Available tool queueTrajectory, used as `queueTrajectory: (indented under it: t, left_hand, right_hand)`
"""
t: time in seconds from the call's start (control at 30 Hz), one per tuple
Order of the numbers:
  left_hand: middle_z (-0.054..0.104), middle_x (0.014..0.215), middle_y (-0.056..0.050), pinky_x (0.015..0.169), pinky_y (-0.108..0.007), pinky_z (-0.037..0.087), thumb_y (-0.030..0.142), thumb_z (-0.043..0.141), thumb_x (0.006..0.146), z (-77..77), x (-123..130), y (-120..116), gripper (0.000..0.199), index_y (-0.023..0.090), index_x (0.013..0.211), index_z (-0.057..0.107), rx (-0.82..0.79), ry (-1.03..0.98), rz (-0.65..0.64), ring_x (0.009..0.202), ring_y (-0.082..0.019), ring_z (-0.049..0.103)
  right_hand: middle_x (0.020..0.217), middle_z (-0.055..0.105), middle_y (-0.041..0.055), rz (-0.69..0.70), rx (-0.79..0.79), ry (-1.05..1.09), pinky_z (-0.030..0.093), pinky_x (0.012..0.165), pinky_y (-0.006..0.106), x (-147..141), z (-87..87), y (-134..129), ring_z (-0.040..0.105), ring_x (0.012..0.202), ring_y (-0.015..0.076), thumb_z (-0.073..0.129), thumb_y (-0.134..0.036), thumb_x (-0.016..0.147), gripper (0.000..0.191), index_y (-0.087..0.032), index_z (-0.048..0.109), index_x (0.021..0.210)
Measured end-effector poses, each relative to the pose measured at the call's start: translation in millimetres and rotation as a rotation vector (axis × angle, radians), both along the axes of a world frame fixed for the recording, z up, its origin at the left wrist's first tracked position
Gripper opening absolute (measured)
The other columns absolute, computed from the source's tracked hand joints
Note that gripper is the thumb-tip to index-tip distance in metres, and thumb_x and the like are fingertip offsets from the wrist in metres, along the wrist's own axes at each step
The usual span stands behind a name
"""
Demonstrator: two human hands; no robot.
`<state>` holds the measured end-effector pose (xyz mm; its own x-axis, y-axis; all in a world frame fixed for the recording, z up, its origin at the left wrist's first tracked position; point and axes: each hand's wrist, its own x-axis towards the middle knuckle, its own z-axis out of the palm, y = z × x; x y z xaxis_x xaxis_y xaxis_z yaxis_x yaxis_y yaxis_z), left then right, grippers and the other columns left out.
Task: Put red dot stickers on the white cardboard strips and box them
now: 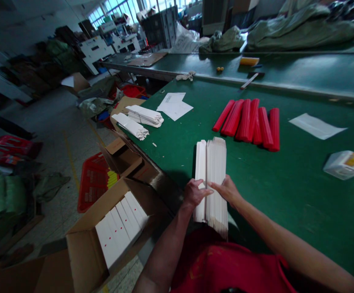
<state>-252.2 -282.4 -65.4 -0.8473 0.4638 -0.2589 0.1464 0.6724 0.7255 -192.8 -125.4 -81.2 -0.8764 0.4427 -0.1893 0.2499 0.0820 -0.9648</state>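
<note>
A thick stack of flat white folded cartons (216, 162) stands on edge at the front of the green table, close to my body. Along its left side lies a thinner bundle of the same cartons (200, 156), split off by a narrow gap. My left hand (195, 193) wraps round the thinner bundle, its thumb reaching across the top. My right hand (226, 191) grips the thick stack from the right, thumb on top near the gap. The fingers beneath and behind the cartons are hidden.
Red rods (250, 122) lie in a group on the green table (287, 195). More white carton bundles (145, 115) and paper sheets (175, 106) are at the left. Below the edge stand a cardboard box (82, 244) with white boxes inside and a red crate (91, 183).
</note>
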Motion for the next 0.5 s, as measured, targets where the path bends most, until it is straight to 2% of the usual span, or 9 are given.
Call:
queueTrajectory:
  t: [0.23,0.33,0.43,0.5]
  left_hand:
    - [0.065,0.116,-0.013,0.091,-0.029,0.048,0.045,0.081,0.062,1.9,-2.0,-3.0,0.065,0.013,0.117,0.067,0.092,-0.116,0.077,0.107,-0.024,0.062]
    - [0.064,0.119,-0.012,0.093,-0.029,0.047,0.041,0.079,0.065,4.1,-4.3,-5.2,0.062,0.013,0.118,0.066,0.126,-0.146,0.056,0.108,-0.023,0.061]
    - [0.065,0.118,-0.012,0.096,-0.028,0.046,0.03,0.071,0.072,6.5,-4.9,-3.2,0.047,0.014,0.117,0.067,0.107,-0.125,0.007,0.109,-0.023,0.061]
    - [0.068,0.109,-0.013,0.092,-0.029,0.047,0.021,0.061,0.076,5.6,-1.6,1.5,0.036,0.012,0.11,0.07,0.008,-0.053,0.028,0.104,-0.024,0.063]
  right_hand:
    - [0.094,0.072,0.014,0.021,0.006,0.006,0.057,0.07,0.036,1.4,-2.3,1.8,0.069,0.083,0.0302,0.08,-0.044,0.064,0.054,-0.01,0.069,0.104]
    - [0.094,0.072,0.0143,0.008,0.01,-0.01,0.057,0.07,0.036,1.7,0.4,1.4,0.068,0.085,0.031,0.08,-0.041,0.064,0.051,-0.011,0.07,0.103]
    - [0.097,0.072,0.0142,-0.022,0.016,-0.014,0.057,0.072,0.036,0.7,2.8,0.5,0.068,0.09,0.032,0.079,-0.04,0.063,0.052,-0.011,0.069,0.106]
    - [0.097,0.072,0.0139,-0.024,0.041,-0.027,0.057,0.071,0.036,0.0,4.0,-0.3,0.067,0.09,0.0322,0.076,-0.041,0.063,0.054,-0.011,0.069,0.106]
